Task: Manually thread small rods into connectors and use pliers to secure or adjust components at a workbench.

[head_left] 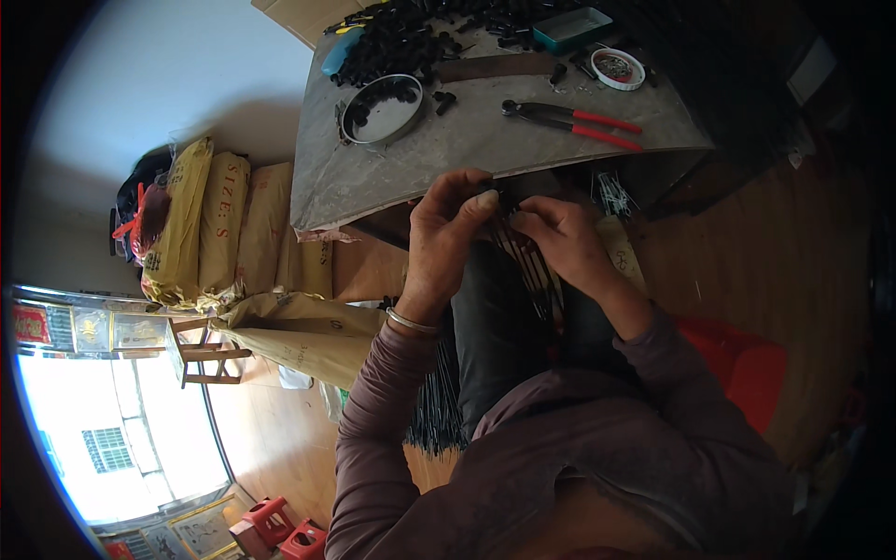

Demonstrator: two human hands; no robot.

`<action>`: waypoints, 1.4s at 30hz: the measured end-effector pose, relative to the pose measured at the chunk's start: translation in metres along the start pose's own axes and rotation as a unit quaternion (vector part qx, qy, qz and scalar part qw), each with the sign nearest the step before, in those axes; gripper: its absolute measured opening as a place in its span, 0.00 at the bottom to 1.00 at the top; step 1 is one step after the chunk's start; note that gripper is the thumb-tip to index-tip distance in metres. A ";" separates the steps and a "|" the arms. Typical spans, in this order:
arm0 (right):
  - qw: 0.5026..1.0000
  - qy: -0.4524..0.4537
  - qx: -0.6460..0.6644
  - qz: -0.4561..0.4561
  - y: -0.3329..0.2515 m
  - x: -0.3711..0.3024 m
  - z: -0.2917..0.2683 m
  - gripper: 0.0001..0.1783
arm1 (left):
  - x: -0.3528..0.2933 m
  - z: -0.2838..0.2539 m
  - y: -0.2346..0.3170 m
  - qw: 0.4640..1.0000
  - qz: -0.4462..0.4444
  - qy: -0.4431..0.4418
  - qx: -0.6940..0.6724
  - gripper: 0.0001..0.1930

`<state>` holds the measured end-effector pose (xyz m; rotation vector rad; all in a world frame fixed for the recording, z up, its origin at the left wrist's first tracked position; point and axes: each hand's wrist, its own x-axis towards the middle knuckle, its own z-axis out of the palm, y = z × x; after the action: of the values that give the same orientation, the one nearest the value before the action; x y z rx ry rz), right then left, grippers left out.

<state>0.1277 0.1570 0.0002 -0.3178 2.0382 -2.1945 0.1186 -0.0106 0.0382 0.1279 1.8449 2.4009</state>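
Observation:
My left hand (pixel 444 229) is raised just off the table's front edge, thumb and fingers pinched at the top of a bunch of thin dark rods (pixel 534 285) like umbrella ribs. Close on its right, my right hand (pixel 567 245) has its fingers closed at the same bunch. The rods hang down between my hands over my lap. A small black part seems to sit at their upper end, mostly hidden by my fingers. On the table (pixel 448 154) beyond lie pincers (pixel 560 121) with red handles and a round metal dish (pixel 385 129) with black pieces in it.
Small black parts (pixel 397 47) are heaped at the table's back, near a green tray (pixel 571 30) and a white lid (pixel 618 70) of tiny metal pieces. Yellow sacks (pixel 222 224) stand left. Long dark rods (pixel 435 401) stand beside my leg; a red stool (pixel 737 364) is right.

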 end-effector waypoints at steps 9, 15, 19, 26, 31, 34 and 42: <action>0.999 -0.039 -0.016 0.027 -0.001 0.002 -0.010 0.09 | -0.006 0.001 -0.011 0.999 0.014 -0.019 -0.040 0.12; 0.994 -0.081 0.053 0.055 -0.003 0.001 -0.018 0.10 | -0.006 0.003 -0.013 0.995 0.021 -0.069 -0.073 0.13; 0.965 -0.180 0.145 0.127 -0.006 0.000 -0.027 0.09 | -0.009 -0.001 -0.018 0.987 0.047 -0.133 -0.075 0.14; 0.985 -0.091 0.108 0.103 -0.005 0.009 -0.015 0.06 | -0.009 0.028 -0.018 0.996 0.021 0.029 -0.084 0.19; 0.996 -0.029 0.056 0.066 -0.006 0.008 -0.006 0.08 | -0.010 0.033 -0.019 0.985 0.096 0.133 0.049 0.16; 0.999 0.030 -0.008 0.022 0.001 0.005 -0.001 0.13 | -0.006 0.032 -0.018 0.934 0.182 0.146 0.271 0.13; 0.990 0.027 -0.120 -0.073 -0.017 -0.004 -0.004 0.08 | -0.021 0.031 0.005 0.953 0.168 0.117 0.223 0.10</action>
<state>0.1317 0.1633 0.0161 -0.4512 2.3848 -2.0551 0.1430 0.0146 0.0511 0.2178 2.6506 2.2213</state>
